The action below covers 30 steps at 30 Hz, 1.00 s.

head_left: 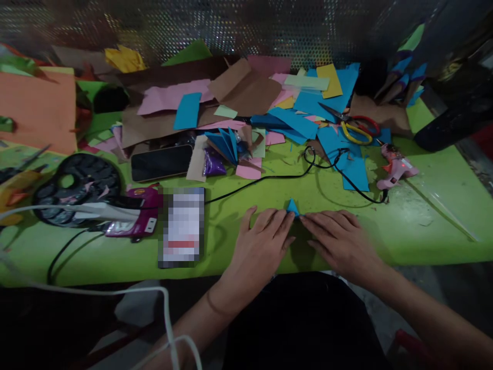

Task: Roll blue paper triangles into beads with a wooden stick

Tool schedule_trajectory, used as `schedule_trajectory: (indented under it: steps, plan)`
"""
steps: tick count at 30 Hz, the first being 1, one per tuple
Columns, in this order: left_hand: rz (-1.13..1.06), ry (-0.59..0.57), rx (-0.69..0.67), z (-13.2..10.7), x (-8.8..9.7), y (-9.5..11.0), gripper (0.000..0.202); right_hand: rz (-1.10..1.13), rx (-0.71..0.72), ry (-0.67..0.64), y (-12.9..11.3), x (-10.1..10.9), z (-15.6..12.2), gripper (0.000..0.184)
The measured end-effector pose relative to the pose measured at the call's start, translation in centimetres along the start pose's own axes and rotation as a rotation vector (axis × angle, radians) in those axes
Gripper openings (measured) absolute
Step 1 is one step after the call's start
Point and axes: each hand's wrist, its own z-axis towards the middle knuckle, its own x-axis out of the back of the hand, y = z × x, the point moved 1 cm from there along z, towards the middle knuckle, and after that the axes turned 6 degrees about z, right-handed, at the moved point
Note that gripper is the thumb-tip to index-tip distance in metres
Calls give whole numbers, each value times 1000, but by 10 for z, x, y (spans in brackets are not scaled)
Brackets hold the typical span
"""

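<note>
My left hand and my right hand lie flat on the green table near its front edge, fingertips meeting. Between the fingertips a small folded blue paper piece sticks up as a point; both hands press on it, and most of it is hidden under the fingers. Fingers of both hands are stretched out and close together.
A pink glue gun with a black cord lies right of centre. Scissors rest on blue paper scraps. A phone, a blurred card, a black round tray and brown, pink, orange paper sheets fill the back and left.
</note>
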Motion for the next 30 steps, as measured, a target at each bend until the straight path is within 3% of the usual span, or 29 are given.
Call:
schedule_trajectory:
  steps: [8,18,24,30]
  plan:
    - [-30,-31,5,7,1,-5,43,15,-49,-42,2,1,5,43]
    - [-18,-14,-11,-6,1,1,44,32,-70,-29,5,4,11,40]
    - [0,-59,-15,2,0,0,46,63,-83,-51,7,0,13,45]
    - [11,-69,-13,11,-1,-5,44,68,-88,16,9,0,11,47]
